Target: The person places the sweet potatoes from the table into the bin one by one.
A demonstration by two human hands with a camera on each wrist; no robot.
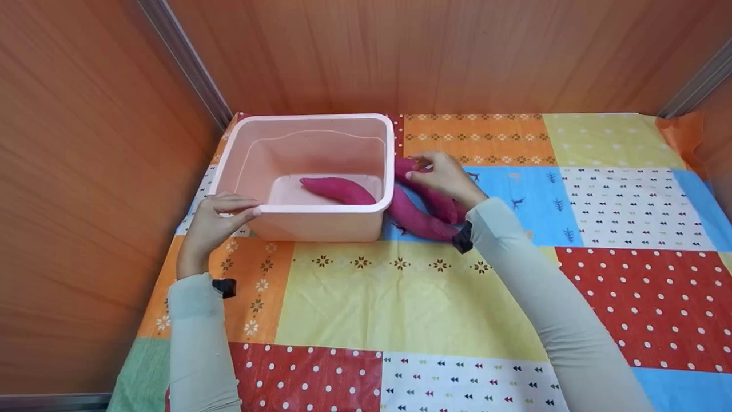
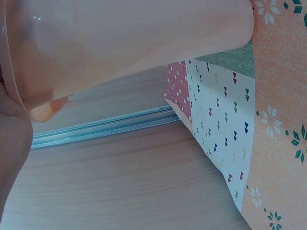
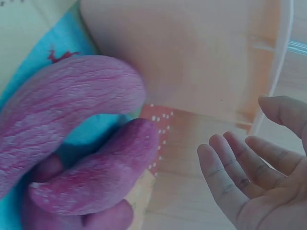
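Note:
A pale pink plastic tub (image 1: pixel 320 224) stands on the patchwork cloth at the back left, with one purple sweet potato (image 1: pixel 338 190) lying inside. My left hand (image 1: pixel 245 209) grips the tub's front left corner, thumb on the rim; the left wrist view shows the tub wall (image 2: pixel 120 38) close up. Two more purple sweet potatoes (image 1: pixel 420 221) lie on the cloth against the tub's right side. My right hand (image 1: pixel 418 169) hovers just over their far ends, holding nothing. In the right wrist view its fingers (image 3: pixel 230 167) are spread beside the sweet potatoes (image 3: pixel 72 110).
The patchwork tablecloth (image 1: pixel 400 297) covers the table, bare at the front and right. Orange wood-grain walls (image 1: pixel 80 171) enclose the left, back and right, with metal corner strips (image 1: pixel 189 63). The tub stands close to the back left corner.

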